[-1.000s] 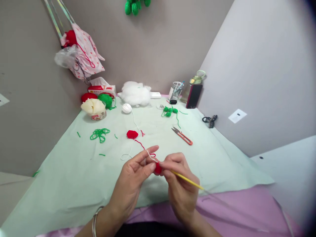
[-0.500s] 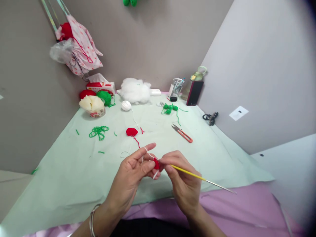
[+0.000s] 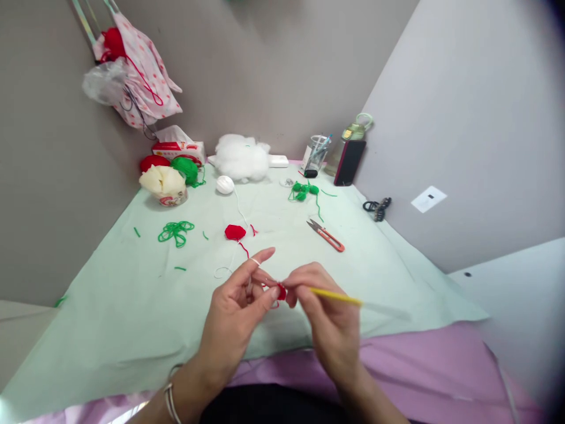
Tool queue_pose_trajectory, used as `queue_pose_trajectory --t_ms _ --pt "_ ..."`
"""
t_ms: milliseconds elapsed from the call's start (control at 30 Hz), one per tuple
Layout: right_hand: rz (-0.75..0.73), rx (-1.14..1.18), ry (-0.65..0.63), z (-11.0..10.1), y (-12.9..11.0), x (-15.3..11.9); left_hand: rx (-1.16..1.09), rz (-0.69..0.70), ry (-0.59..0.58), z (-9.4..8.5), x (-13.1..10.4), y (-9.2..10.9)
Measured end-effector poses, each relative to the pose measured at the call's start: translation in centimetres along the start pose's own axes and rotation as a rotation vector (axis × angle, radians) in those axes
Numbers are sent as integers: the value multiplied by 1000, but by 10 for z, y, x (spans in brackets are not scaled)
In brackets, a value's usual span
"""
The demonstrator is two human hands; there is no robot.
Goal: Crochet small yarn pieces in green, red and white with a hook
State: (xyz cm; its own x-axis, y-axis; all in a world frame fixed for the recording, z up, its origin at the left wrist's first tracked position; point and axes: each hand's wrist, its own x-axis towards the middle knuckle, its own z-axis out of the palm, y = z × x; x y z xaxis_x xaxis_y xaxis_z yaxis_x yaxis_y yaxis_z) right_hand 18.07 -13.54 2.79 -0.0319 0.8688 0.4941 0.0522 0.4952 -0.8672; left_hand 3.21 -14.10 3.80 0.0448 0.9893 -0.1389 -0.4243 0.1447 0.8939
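Note:
My left hand (image 3: 236,303) pinches a small red crochet piece (image 3: 281,291) between thumb and fingertips, its index finger stretched out with white yarn (image 3: 255,261) looped around it. In my right hand (image 3: 329,312) is a crochet hook with a yellow handle (image 3: 335,295); its far metal end is blurred, and its working tip meets the red piece where fingers partly hide it. Just beyond the left hand lies a red crocheted piece or small bundle of red yarn (image 3: 235,232) with a red strand trailing toward the hands. The white yarn leads back to a white ball (image 3: 225,185).
Orange-handled thread snips (image 3: 326,235) lie on the right. Green yarn (image 3: 176,233) is coiled at left; small green pieces (image 3: 304,189) lie farther back. White stuffing (image 3: 242,158), a tissue box (image 3: 179,150), a cup (image 3: 316,154) and a phone (image 3: 350,163) stand along the wall.
The hook has swung slightly, its free end rising and blurring. The white tail below the red piece no longer shows, and a red strand appears there. The view has tilted a little downward.

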Motion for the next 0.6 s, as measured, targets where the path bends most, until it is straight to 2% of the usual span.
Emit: queue_pose_trajectory --t_ms 67,133,233,333,433,600 --pt "-240 -286 42 3 5 -5 -72 -61 -8 3 -1 -4" --pt "-360 -351 55 2 9 -8 -176 -183 -55 2 0 -3" --pt "-171 -144 86 -2 8 -5 -246 -243 -81 -4 3 3" --pt "-21 105 62 -3 1 2 -145 -137 -83 -7 5 5" --pt "51 166 -3 0 -1 5 -39 -55 -117 -6 5 -1" --pt "147 277 23 1 9 3 -87 -68 -127 -3 3 -5"
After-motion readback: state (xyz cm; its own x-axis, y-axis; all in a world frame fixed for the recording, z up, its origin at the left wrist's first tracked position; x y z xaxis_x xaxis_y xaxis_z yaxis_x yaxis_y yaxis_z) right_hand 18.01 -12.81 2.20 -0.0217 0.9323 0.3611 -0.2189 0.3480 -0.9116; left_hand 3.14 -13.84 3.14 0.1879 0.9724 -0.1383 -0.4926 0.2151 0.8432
